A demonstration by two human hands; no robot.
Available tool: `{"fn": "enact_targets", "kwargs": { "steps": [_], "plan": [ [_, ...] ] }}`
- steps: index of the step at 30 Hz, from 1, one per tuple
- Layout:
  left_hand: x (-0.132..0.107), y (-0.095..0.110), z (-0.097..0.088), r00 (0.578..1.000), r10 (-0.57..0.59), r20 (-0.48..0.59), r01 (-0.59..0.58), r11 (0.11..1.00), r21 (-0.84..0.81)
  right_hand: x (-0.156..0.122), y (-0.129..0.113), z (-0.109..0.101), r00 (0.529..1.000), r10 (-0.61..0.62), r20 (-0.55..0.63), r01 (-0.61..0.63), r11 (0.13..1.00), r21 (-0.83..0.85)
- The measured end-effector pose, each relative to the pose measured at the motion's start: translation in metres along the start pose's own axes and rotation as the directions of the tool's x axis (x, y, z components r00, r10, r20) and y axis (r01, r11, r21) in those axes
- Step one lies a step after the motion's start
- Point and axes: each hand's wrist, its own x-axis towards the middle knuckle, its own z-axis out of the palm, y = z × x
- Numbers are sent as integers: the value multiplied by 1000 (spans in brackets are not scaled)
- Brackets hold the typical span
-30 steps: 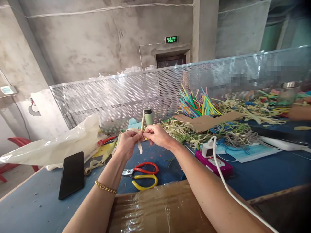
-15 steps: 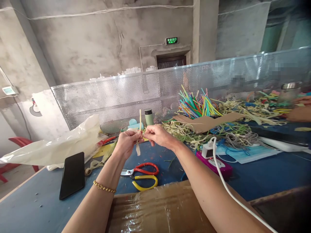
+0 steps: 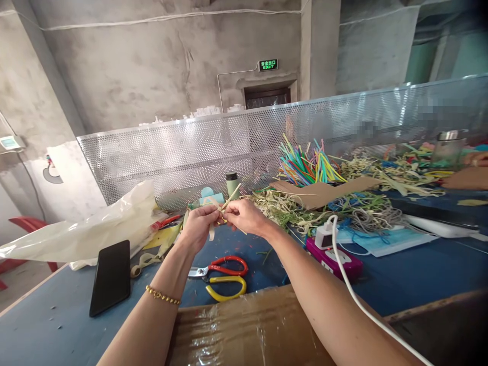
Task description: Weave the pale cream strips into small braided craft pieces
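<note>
My left hand (image 3: 198,226) and my right hand (image 3: 244,216) meet above the blue table (image 3: 400,274), both pinched on a thin cream strip (image 3: 232,195). Its upper end slants up to the right and a short tail hangs below my left fingers. Red and yellow-handled scissors (image 3: 223,277) lie on the table just below my hands. A gold bracelet (image 3: 162,295) circles my left wrist.
A black phone (image 3: 110,277) and a pale plastic bag (image 3: 95,229) lie at left. A cardboard box (image 3: 247,330) sits close in front. A pink power bank (image 3: 335,256) with a white cable, a heap of strips (image 3: 343,203) and coloured sticks (image 3: 305,165) lie at right before a perforated metal screen (image 3: 171,152).
The strip's upper end has tipped from upright to slanting right. My hands have stayed together at the same spot, lowered slightly.
</note>
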Motion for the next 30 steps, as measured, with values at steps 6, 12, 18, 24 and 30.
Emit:
{"fn": "enact_targets", "kwargs": {
  "steps": [6, 12, 18, 24, 30],
  "plan": [
    [0, -1, 2, 1000, 15, 5, -15, 1000, -9, 0, 2, 0, 999, -36, 15, 36, 999, 0],
    [1, -6, 5, 996, 44, -84, -40, 998, 42, -2, -2, 2, 992, -123, 32, 127, 978, -167],
    [-1, -6, 3, 993, 100, -65, -71, 934, 351, -3, -14, -3, 933, -247, -261, 107, 885, -454],
    [-4, -5, 9, 995, 92, 26, -95, 929, 359, 1, -7, -6, 975, -120, -189, 25, 897, -442],
    [-4, -2, 10, 994, 104, -24, -89, 932, 351, 4, 5, -3, 967, -159, -201, 113, 968, -222]
  ]
}}
